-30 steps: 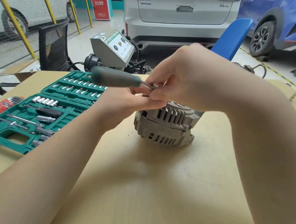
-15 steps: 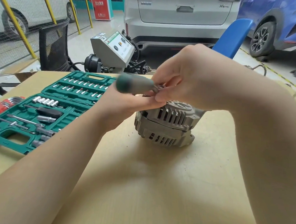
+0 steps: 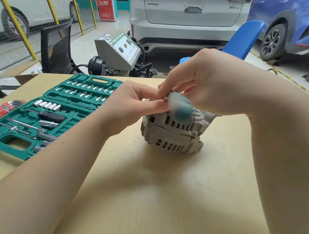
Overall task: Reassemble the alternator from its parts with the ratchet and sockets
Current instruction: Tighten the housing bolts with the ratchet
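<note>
- Alternator [image 3: 174, 134] sits at the frame's centre on the wooden table [image 3: 163, 198].
- Left hand [image 3: 130, 108] pinches at its top, fingers curled.
- Right hand [image 3: 211, 84] grips the blurred ratchet [image 3: 180, 107] at its head.
- Green socket case [image 3: 47, 114] lies open at left.

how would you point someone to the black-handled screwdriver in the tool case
Find the green case lying open at the table's left. In its near half, below the row of shiny sockets, lies the screwdriver: the only black-handled tool among bare metal pieces.
</note>
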